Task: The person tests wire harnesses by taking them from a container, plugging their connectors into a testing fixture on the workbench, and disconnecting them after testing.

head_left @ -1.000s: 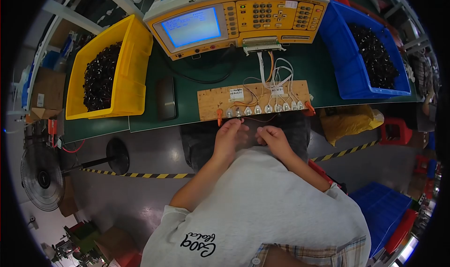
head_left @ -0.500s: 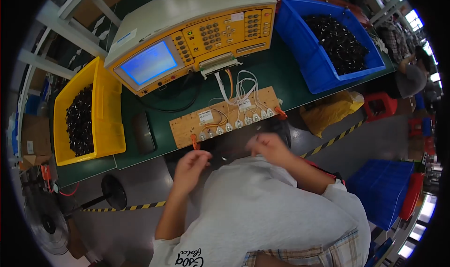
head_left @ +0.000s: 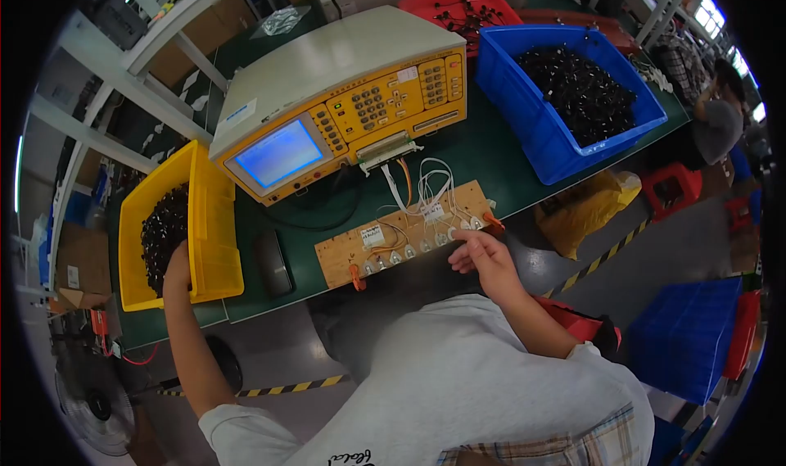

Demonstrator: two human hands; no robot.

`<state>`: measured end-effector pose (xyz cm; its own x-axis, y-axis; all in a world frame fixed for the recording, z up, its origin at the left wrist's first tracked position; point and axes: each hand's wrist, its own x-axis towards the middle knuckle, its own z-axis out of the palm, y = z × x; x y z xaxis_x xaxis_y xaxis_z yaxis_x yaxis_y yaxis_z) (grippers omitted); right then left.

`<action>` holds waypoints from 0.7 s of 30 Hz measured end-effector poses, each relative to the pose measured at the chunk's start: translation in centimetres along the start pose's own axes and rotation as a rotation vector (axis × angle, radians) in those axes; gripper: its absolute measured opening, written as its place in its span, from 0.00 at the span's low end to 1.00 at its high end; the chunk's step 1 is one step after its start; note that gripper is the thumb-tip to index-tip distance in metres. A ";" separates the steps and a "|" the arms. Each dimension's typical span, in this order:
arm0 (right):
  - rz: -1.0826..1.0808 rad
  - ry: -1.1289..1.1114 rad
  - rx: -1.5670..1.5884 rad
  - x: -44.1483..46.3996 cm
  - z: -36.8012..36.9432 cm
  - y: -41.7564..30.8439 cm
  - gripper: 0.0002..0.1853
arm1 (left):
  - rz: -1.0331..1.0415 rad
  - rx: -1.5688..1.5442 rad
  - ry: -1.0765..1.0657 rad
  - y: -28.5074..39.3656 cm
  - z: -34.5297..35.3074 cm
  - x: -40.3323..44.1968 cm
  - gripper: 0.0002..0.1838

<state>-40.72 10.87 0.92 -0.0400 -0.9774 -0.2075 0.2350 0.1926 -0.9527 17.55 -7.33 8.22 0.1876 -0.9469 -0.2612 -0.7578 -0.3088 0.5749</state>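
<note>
My left hand (head_left: 178, 268) reaches into the yellow bin (head_left: 218, 241), which holds a heap of small black parts (head_left: 166, 220). Its fingers are hidden at the heap. My right hand (head_left: 485, 258) hovers at the front edge of the wooden board (head_left: 340, 257), near the right end, fingers stretched out and nothing visible in them. Along the board's front edge runs a row of metal-looking sockets (head_left: 426, 244), with white wires (head_left: 434, 189) behind them. An orange clip (head_left: 357, 278) sits at the left end, another orange clip (head_left: 492, 220) at the right.
Behind the board stands a yellow tester (head_left: 352, 114) with a lit screen (head_left: 279, 152). A blue bin (head_left: 540, 159) of black parts is at the right, a red tray (head_left: 409, 7) at the back. A dark flat object (head_left: 272, 261) lies beside the yellow bin. Another person (head_left: 720, 126) sits far right.
My left hand has gone from the board's left end into the yellow bin. My right hand has opened and stays near the board's right end. The view has shifted slightly.
</note>
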 end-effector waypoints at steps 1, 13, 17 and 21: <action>-0.015 0.019 0.013 -0.1 0.2 0.2 0.21 | -0.075 -0.028 -0.024 -0.3 -0.1 0.3 0.23; 0.028 -0.090 0.061 0.6 1.4 0.0 0.16 | 0.244 0.497 0.431 2.0 0.3 -1.8 0.11; 0.023 -0.096 0.013 0.4 1.6 0.2 0.16 | 0.097 0.390 0.497 14.4 1.6 -9.4 0.10; 0.039 -0.102 0.002 0.6 1.8 0.1 0.15 | 0.101 0.363 0.663 13.6 1.8 -9.1 0.13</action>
<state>-39.00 10.17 1.05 0.0680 -0.9729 -0.2211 0.2360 0.2310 -0.9439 4.45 -2.77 17.04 0.3557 -0.8601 0.3656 -0.9276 -0.2772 0.2504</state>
